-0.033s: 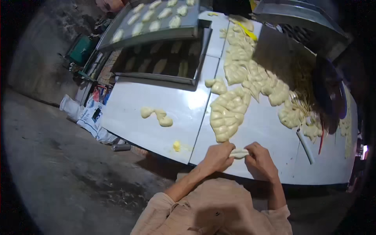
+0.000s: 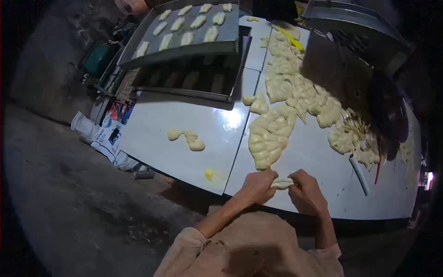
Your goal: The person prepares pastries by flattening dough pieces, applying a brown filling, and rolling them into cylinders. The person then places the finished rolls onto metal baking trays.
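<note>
Pinching one end of a short, pale dough piece in the fingers of each hand, left hand and right hand, set a little apart at the near edge of a white tabletop. Cannot tell whether resting on that surface or held just above it, nor how the lower fingers curl. Looking to the far left, finding a metal upper tray tilted over a lower tray, and counting twelve pale shaped pieces in the upper one, in three rows of four. Making out more pieces in the lower one only as dim forms, too deeply shadowed to count. Seeing a third metal tray at the far right, with contents impossible to confirm from this angle. Noting near it a large dark rounded thing, too dim to tell whether hollow. Beside the tabletop on the left, seeing a white sack with contents hidden. Straight ahead of the hands, finding a broad lumpy dough mass lying directly on the tabletop, reaching back toward a yellow tool, and to the right a bunch of thin sticks, blurring into shadow at the far side.
</note>
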### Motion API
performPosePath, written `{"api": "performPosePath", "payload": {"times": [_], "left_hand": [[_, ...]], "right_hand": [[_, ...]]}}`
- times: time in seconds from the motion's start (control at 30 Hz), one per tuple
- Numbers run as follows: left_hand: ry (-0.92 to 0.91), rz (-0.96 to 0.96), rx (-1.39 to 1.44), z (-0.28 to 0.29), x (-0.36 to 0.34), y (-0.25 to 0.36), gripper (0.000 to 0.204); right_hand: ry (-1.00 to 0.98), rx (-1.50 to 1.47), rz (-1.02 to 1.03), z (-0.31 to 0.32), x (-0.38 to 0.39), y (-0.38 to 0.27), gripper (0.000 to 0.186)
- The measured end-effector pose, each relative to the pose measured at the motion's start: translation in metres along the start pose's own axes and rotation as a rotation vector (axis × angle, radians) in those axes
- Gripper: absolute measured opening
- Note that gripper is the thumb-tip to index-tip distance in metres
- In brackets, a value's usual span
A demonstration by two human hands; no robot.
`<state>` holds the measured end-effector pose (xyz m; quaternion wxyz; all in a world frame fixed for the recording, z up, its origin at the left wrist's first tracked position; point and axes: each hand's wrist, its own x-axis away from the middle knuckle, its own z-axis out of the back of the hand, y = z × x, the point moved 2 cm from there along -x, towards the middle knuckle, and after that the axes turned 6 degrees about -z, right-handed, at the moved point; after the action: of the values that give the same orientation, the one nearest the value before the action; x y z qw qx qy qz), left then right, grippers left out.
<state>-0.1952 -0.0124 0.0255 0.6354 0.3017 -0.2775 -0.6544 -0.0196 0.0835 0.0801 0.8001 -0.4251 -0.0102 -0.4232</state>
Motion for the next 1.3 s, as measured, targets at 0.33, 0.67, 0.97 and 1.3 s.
{"api": "performPosePath", "payload": {"times": [0.33,0.67,0.97,1.3], "left_hand": [[-0.132,0.060,0.066,0.004,-0.003,0.002,0.025],[-0.118,0.062,0.109,0.018,0.002,0.003,0.029],[0.044,0.083,0.081,0.085,0.009,-0.002,0.039],[0.387,0.076,-0.079,0.196,0.008,-0.028,0.042]], "right_hand": [[0.019,0.001,-0.034,0.001,0.003,-0.015,0.025],[-0.084,0.085,-0.007,0.000,-0.016,0.001,0.029],[-0.070,0.118,0.192,0.024,-0.055,-0.051,0.034],[-0.052,0.273,0.613,0.044,-0.146,-0.187,0.027]]}}
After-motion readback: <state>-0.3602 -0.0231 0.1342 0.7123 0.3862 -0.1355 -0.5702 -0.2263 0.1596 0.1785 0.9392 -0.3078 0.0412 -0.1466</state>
